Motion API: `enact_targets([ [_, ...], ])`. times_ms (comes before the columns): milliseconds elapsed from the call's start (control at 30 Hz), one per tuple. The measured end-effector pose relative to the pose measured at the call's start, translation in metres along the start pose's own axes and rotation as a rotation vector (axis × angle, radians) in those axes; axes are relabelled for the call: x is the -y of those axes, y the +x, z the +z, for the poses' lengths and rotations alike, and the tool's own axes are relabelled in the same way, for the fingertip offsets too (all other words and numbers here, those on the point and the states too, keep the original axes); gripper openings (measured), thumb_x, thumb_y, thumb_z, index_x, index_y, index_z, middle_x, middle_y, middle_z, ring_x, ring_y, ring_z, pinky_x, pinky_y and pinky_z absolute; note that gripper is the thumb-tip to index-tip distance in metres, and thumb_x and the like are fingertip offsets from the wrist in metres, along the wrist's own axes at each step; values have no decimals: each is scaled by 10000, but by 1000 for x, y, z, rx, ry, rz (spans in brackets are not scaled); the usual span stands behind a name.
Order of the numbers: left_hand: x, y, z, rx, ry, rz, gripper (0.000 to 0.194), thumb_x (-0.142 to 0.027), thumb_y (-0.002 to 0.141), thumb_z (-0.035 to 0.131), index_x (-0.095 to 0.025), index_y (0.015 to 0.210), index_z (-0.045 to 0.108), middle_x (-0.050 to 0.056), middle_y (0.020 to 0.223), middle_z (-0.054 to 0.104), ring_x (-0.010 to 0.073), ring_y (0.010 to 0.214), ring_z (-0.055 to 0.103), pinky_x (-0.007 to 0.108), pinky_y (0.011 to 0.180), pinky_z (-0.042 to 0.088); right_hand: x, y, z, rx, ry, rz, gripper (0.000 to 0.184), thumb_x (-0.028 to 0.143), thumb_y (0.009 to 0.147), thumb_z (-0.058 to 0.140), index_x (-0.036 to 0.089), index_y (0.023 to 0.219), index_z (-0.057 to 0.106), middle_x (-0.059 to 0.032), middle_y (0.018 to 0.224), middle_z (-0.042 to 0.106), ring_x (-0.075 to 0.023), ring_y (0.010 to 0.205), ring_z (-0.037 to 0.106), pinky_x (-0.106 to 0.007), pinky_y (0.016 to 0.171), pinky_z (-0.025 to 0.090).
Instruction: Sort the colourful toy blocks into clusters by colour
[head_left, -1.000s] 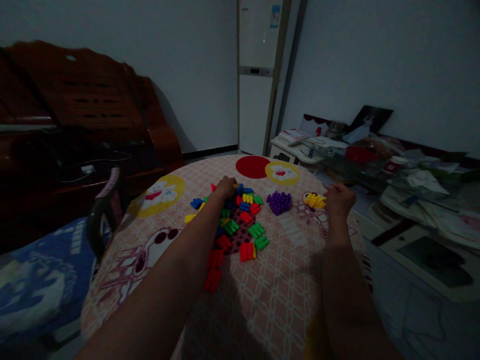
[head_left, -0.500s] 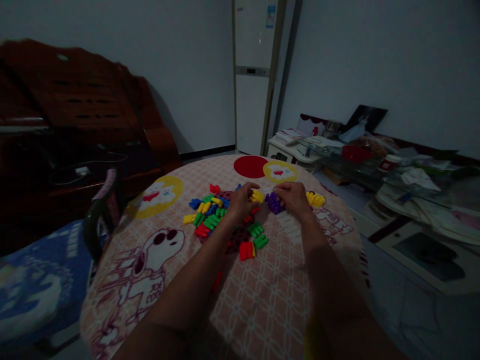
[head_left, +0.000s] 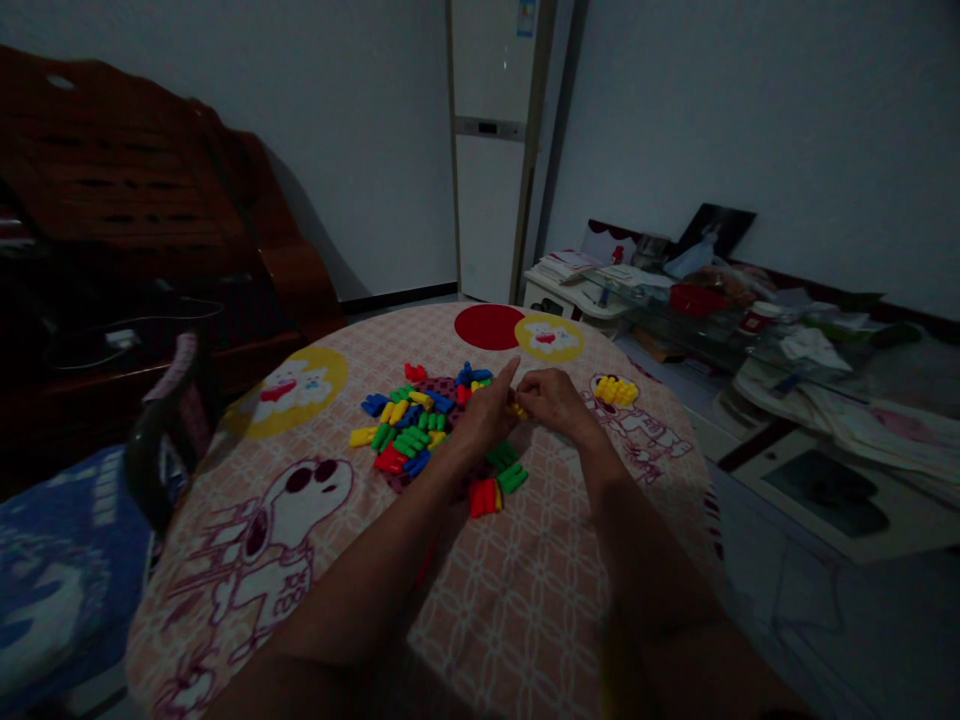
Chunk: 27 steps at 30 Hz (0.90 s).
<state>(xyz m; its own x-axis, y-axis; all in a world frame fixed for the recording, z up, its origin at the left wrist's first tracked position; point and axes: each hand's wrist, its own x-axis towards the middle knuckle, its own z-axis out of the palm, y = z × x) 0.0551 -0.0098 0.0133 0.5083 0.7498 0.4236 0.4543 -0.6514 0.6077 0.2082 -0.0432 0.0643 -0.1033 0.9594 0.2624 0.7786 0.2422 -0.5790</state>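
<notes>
My left hand [head_left: 487, 408] and my right hand [head_left: 553, 398] meet over the middle of the table. Between their fingertips shows a small yellow plastic building block [head_left: 517, 409], partly covered by the fingers. The left hand is closed on it with one finger pointing up; the right fingertips pinch at its right side. No purple blocks show now. Left of my hands lies a loose pile of blocks, among them green ones [head_left: 412, 440], a red one [head_left: 389, 459] and blue ones [head_left: 374, 404]. Red [head_left: 484, 497] and green [head_left: 512, 478] blocks lie nearer me.
A joined yellow block piece [head_left: 616, 390] lies to the right on the round table's patterned cloth [head_left: 540, 560]. A chair [head_left: 161, 430] stands at the left edge. At the right is a cluttered glass-topped cabinet [head_left: 660, 310]; a wooden sofa [head_left: 150, 200] stands behind left.
My hands have come together, the right one moving left to the yellow block in the left. The purple block cluster at my right fingers is out of sight. The view has shifted slightly right.
</notes>
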Motion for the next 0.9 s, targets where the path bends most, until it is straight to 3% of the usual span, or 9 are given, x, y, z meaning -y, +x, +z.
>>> enact_targets([
  [233, -11, -2, 10, -20, -150, 7, 960, -39, 727, 635, -224, 1581, 237, 35, 1003, 725, 146, 828, 679, 255, 750, 540, -20, -7, -20, 166, 279, 189, 141, 159, 784, 545, 157, 675, 634, 36, 501, 584, -93, 413, 528, -182, 421, 389],
  [400, -17, -3, 19, -5, -230, 24, 928, -50, 741, 633, -216, 1575, 262, 24, 949, 713, 135, 772, 669, 248, 716, 546, -30, -10, -33, 304, 361, 230, 102, 116, 714, 565, 153, 673, 651, 37, 501, 605, -100, 427, 561, -177, 428, 446],
  [533, -14, -3, 21, -2, -270, 56, 922, -48, 739, 619, -235, 1573, 275, 33, 981, 705, 137, 788, 674, 268, 737, 561, -31, -11, -38, 330, 369, 239, 100, 118, 697, 580, 155, 670, 668, 34, 468, 604, -108, 422, 570, -177, 428, 456],
  [667, -6, -2, 21, -20, -296, 71, 900, -55, 736, 622, -232, 1560, 305, 84, 1108, 691, 150, 847, 686, 289, 762, 574, -41, -20, -55, 226, 390, 336, 45, 142, 684, 634, 151, 674, 677, 8, 502, 635, -124, 438, 588, -193, 428, 466],
  [767, 0, -1, 19, -30, -300, 87, 823, -81, 765, 623, -223, 1532, 358, 111, 1171, 681, 165, 908, 693, 312, 800, 582, -65, -31, -77, 82, 346, 443, 55, 155, 702, 631, 153, 680, 682, -7, 519, 648, -135, 452, 597, -218, 464, 490],
  [900, 4, -2, 18, -45, -264, 86, 669, -104, 794, 613, -191, 1444, 477, 134, 1208, 672, 176, 923, 698, 332, 817, 589, -110, -45, -96, -81, -13, 583, 187, 123, 726, 559, 166, 574, 659, -17, 438, 595, -144, 436, 579, -227, 498, 463],
])
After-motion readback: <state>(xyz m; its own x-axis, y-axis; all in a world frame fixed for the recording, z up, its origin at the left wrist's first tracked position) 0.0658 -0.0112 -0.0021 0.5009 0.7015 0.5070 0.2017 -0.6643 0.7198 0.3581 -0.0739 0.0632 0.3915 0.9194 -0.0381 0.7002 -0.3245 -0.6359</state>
